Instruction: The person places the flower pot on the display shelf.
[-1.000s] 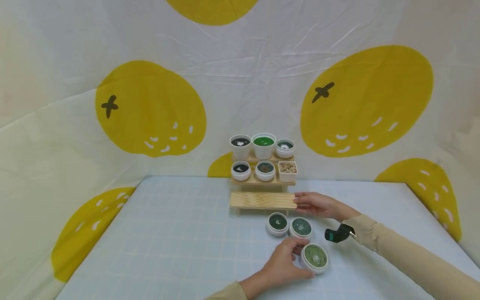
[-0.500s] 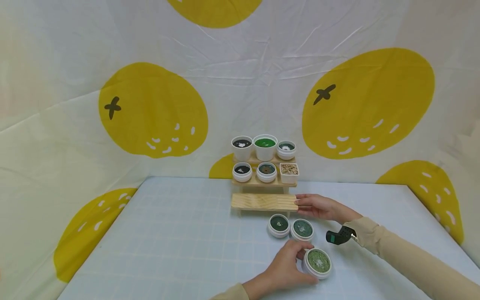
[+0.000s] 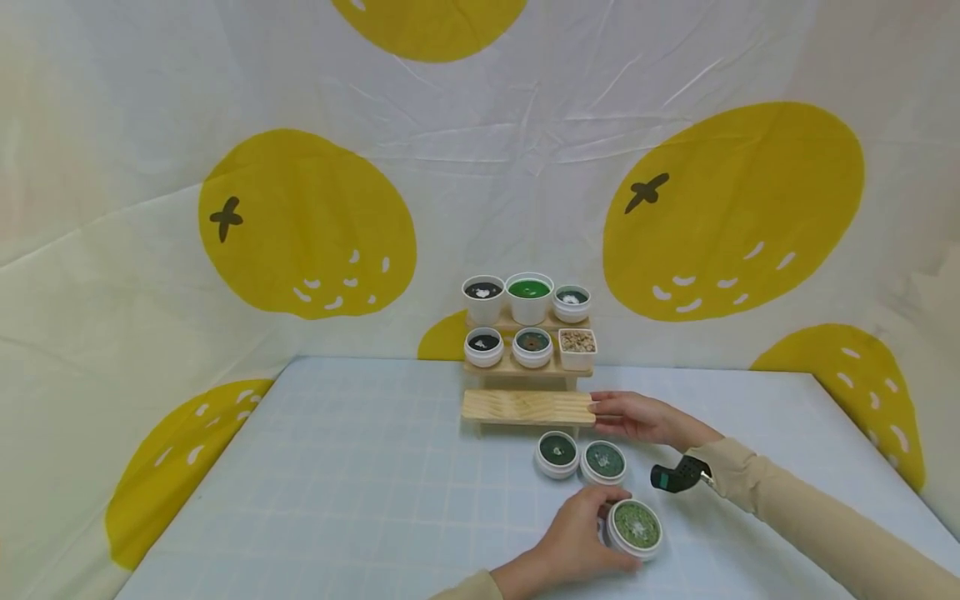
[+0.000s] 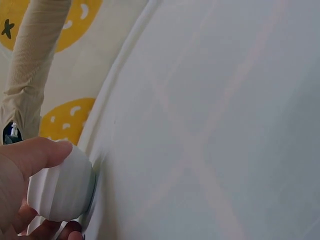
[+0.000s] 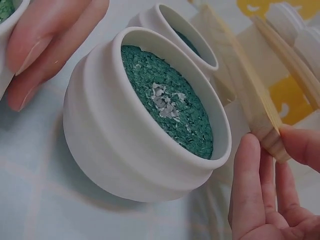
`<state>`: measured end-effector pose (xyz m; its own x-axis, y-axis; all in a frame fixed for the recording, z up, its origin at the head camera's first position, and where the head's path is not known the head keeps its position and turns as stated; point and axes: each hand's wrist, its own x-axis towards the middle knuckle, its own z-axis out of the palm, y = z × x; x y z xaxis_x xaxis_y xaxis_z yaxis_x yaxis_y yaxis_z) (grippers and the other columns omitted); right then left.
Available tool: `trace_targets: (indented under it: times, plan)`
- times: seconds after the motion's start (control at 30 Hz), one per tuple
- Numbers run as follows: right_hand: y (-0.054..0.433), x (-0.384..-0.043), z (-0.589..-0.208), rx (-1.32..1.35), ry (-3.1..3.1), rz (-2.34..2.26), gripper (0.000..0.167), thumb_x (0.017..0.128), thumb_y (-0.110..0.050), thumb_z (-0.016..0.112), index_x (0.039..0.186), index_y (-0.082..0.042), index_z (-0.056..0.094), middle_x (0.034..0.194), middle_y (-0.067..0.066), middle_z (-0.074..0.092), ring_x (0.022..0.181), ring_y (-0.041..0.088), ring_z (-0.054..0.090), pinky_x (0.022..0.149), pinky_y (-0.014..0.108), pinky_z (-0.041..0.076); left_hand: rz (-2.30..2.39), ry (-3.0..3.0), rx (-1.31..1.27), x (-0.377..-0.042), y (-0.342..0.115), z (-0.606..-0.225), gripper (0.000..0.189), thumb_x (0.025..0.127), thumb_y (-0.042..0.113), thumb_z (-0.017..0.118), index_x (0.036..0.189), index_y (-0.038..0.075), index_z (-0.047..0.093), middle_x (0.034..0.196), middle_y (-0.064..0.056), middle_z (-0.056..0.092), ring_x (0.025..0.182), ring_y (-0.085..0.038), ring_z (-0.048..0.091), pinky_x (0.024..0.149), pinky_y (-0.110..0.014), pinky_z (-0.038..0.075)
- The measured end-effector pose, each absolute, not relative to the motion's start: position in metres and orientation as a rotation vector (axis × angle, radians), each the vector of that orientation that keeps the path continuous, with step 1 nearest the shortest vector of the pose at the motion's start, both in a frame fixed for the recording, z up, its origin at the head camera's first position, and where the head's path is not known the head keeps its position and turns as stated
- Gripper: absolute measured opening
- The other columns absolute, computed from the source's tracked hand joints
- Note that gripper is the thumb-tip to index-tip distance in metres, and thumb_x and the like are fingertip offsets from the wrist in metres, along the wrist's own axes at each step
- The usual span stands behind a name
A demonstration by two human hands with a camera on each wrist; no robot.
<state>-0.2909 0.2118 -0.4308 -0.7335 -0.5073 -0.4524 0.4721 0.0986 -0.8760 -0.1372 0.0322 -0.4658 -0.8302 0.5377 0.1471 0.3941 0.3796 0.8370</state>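
Low in the head view, my left hand [image 3: 573,537] grips a small round white pot [image 4: 60,192] with a light green, flaky filling [image 3: 637,525]. Its thumb and fingers lie on opposite sides of the pot wall. My right hand [image 3: 647,419] pinches the right end of the lowest wooden shelf [image 3: 528,407], thumb on top and fingers below, as the right wrist view shows. Just in front of that shelf stand two more white pots, one with a dark green filling [image 3: 557,454] and one with a teal filling [image 5: 167,102].
Behind the low shelf, a two-level wooden stand [image 3: 517,367] bears several white pots and a square cup of beige bits [image 3: 577,342]. A black wrist camera [image 3: 678,475] hangs beneath the right forearm. A pale blue checked cloth [image 3: 360,467] covers the table; a fruit-print curtain [image 3: 510,192] hangs behind.
My left hand and the light green pot have shifted slightly right and towards me. The right hand stays on the shelf end. The whole head view has tilted a little.
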Motion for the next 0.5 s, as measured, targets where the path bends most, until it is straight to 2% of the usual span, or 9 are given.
trace_targets:
  times: [0.5]
  plan:
    - [0.2075,-0.2884,-0.4290,0.024,1.648,-1.762,0.067,0.098,-0.010,0.047,0.151,0.005,0.009,0.102,0.003,0.061,0.090,0.010,0.064,0.082,0.021,0.056,1.524,2.493,0.825,-0.1354,0.0355,-0.4692,0.059,0.066,0.017,0.088,0.116,0.009,0.060,0.108,0.006,0.061,0.087,0.011,0.050,0.075,-0.008,0.047]
